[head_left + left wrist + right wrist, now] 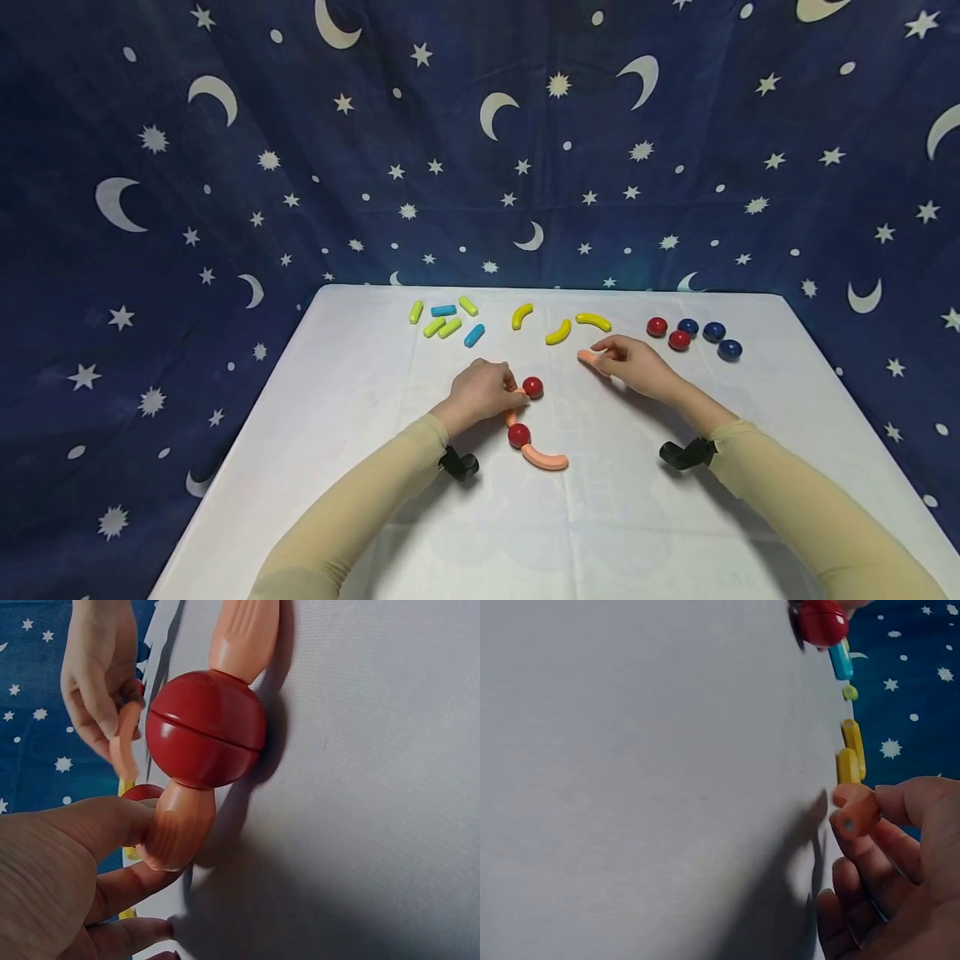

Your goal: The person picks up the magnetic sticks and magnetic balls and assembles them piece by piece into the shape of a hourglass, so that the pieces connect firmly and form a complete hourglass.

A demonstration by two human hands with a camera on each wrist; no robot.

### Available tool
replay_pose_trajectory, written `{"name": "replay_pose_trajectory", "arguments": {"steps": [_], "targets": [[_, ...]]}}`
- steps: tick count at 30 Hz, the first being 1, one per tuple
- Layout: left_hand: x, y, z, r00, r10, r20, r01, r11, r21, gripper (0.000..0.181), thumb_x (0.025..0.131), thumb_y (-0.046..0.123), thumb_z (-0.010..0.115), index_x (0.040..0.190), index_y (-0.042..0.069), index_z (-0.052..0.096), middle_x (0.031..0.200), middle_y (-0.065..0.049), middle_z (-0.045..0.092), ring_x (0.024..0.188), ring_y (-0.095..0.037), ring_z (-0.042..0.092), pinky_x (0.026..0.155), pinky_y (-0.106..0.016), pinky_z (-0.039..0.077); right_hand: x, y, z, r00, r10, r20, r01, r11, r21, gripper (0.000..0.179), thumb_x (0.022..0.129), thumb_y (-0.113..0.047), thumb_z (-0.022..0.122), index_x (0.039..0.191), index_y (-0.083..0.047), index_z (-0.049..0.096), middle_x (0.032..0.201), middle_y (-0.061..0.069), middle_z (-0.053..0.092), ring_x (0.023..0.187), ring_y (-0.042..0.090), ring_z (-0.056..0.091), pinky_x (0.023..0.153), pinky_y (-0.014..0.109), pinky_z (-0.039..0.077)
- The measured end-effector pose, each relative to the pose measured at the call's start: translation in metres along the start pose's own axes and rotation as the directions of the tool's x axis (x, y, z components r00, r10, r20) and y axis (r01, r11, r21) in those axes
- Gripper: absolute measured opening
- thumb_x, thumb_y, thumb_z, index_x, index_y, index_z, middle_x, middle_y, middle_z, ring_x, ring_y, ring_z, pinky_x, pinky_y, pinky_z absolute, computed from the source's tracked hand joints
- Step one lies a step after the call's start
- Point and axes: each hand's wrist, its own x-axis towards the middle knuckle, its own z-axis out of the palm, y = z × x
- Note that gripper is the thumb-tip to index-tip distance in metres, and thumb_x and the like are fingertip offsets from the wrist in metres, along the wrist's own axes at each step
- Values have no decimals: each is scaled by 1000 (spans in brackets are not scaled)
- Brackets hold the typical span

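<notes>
With thumb and fingers my left hand (482, 390) pinches a curved orange piece (178, 825), which joins a red ball (519, 435) at its near end. From that ball another curved orange piece (545, 457) extends to the right on the table. A second red ball (532, 387) sits at the far end of the held piece. My right hand (636, 364) pinches a separate curved orange piece (859, 810) to the right of this chain. In the right wrist view a small round spot shows on the end of that piece.
The white-covered table (360, 500) holds green rods (416, 312) and blue rods (474, 335) at the back left. Yellow curved pieces (558, 332) lie at the back middle. Red balls (657, 327) and dark blue balls (730, 350) are grouped at the back right, before a starry cloth (450, 225).
</notes>
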Motion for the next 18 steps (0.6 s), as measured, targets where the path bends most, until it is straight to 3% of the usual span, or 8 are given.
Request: {"name": "replay_pose_trajectory", "arguments": {"steps": [5,13,18], "targets": [[0,-1,1,1000,1,-3,-1,1000,2,29,87,46,78,83,20,66,72,8,60,91,-17,53,63,-31,43,-4,6,7,1000,25,7,-25,999,-22,39,102,-34,64,128,-5,64,97,7,67,85,24,55,71,33,49],[0,0,0,1000,4,-2,-4,1000,5,28,88,46,77,84,20,67,72,7,60,91,-17,53,63,-30,43,-3,13,9,996,30,-89,-40,993,-111,39,101,-37,64,121,-4,69,113,14,64,99,28,57,87,43,51],[1,0,0,1000,-1,4,1,1000,4,28,88,46,77,85,19,67,72,7,60,91,-17,53,64,-30,43,-2,16,8,989,23,-143,-38,994,-98,37,103,-33,60,125,-4,68,115,16,64,101,31,56,91,49,49]]}}
